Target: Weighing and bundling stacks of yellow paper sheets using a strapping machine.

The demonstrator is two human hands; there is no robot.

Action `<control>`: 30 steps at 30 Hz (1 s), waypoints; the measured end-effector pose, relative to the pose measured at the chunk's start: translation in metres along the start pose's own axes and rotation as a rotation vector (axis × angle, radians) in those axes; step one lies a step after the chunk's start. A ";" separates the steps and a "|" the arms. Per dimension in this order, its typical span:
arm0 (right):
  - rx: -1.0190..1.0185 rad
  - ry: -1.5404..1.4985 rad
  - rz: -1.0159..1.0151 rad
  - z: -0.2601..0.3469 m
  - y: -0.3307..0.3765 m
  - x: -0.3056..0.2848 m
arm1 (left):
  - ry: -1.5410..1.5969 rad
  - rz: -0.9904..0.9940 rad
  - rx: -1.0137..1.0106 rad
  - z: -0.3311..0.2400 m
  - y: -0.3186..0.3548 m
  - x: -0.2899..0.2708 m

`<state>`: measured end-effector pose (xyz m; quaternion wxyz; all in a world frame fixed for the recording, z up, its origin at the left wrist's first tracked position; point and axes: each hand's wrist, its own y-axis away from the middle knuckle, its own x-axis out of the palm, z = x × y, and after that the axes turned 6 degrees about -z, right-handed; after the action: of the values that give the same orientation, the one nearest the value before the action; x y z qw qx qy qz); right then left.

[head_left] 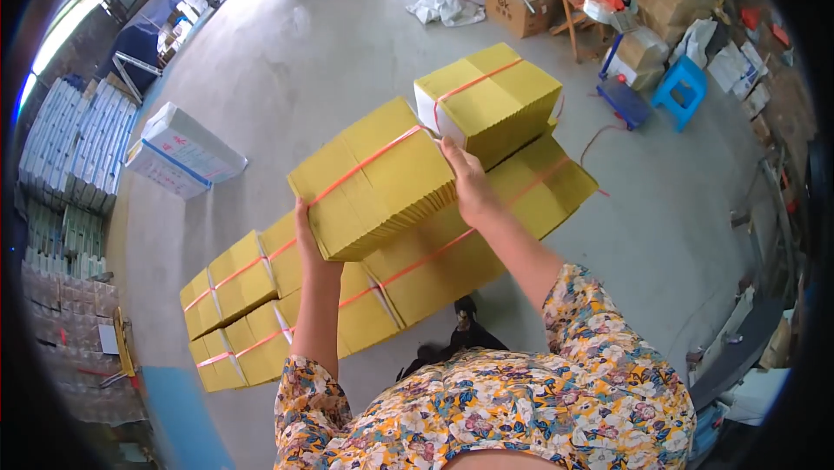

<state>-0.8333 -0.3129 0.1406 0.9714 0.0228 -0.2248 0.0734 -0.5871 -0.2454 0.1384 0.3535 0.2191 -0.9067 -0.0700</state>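
Note:
Between my two hands is a bundle of yellow folded cardboard [373, 179], bound with a pink strap and tilted above a row of similar bundles. My left hand [314, 240] presses its left end, the fingers mostly hidden behind it. At the far right corner my right hand [469, 179] grips the other end, thumb up along the edge. Just beyond the right hand, another strapped yellow bundle [491, 92] sits on top of the row. The lower row of yellow bundles [434, 287] stretches from left to right beneath, tied with pink straps and some pale bands.
A white wrapped package [187, 153] stands on the floor at left, near stacked flat sheets [78, 140]. To the right are a blue stool [680, 92], a small blue trolley [624, 103] and heaped cartons. A brown carton [521, 8] sits at the back.

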 end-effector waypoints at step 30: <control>-0.273 0.436 -0.230 -0.026 0.018 -0.006 | -0.302 -0.197 -0.021 0.020 -0.027 0.032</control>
<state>-0.8298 -0.2936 0.1147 0.9928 -0.0993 -0.0142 -0.0649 -0.6119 -0.2839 0.1356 0.2069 0.2903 -0.9228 -0.1461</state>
